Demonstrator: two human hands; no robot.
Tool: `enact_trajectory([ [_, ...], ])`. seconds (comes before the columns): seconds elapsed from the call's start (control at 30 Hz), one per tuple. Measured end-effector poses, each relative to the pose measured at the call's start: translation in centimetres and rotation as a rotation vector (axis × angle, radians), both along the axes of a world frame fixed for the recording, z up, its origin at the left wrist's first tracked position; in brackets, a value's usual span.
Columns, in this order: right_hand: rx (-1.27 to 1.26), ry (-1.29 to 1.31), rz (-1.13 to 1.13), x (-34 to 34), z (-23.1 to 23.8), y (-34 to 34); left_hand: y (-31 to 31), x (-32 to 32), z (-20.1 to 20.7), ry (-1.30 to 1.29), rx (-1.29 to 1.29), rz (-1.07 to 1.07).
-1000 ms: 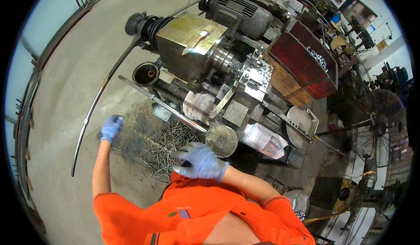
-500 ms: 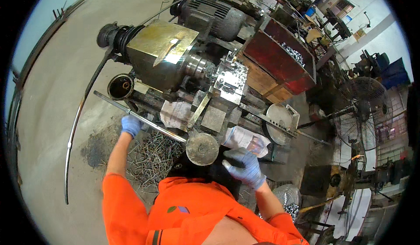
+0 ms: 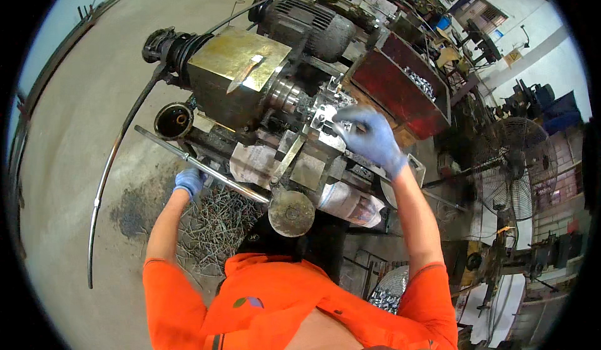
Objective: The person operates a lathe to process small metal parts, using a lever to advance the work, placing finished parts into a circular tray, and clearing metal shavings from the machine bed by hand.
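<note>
My left hand [image 3: 190,182], in a blue glove, is closed beside the machine, just under a long metal bar [image 3: 203,168]. What its fingers hold there is hidden. Over the shiny metal tool block [image 3: 325,120] of a small lathe, my right hand [image 3: 370,138], also gloved in blue, has its thumb and fingertips brought together. Anything in that pinch is too small and blurred to name. Left of the fingertips sits the steel spindle nose [image 3: 285,95], coming out of the headstock [image 3: 226,96]. A knife-shaped piece [image 3: 245,73] lies on the brassy headstock cover [image 3: 213,53].
A round dark metal disc [image 3: 291,213] stands at the bar's near end. Thin metal scrap [image 3: 219,228] is heaped on the floor. A red bin [image 3: 397,84] of small metal parts stands behind the lathe. To the right are a fan [image 3: 514,165] and a basket [image 3: 395,282] of shiny parts.
My right hand has moved up and away from me, from beside the round disc to over the tool block. My left hand stays near the bar.
</note>
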State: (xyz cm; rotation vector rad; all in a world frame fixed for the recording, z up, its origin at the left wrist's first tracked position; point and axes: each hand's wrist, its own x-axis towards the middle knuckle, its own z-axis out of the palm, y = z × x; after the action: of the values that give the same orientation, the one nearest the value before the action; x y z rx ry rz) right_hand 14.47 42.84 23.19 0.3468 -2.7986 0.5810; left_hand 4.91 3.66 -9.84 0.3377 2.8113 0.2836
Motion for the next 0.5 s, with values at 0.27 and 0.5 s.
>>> enact_trajectory([
  [0.27,0.342,-0.634,-0.140,-9.2,-0.7,-3.3,-5.8,2.3,1.2,-0.174,0.000,0.096],
  [0.5,-0.286,-0.416,-0.036,-10.0,-4.7,0.7,-9.6,2.8,0.4,-0.323,0.036,0.239],
])
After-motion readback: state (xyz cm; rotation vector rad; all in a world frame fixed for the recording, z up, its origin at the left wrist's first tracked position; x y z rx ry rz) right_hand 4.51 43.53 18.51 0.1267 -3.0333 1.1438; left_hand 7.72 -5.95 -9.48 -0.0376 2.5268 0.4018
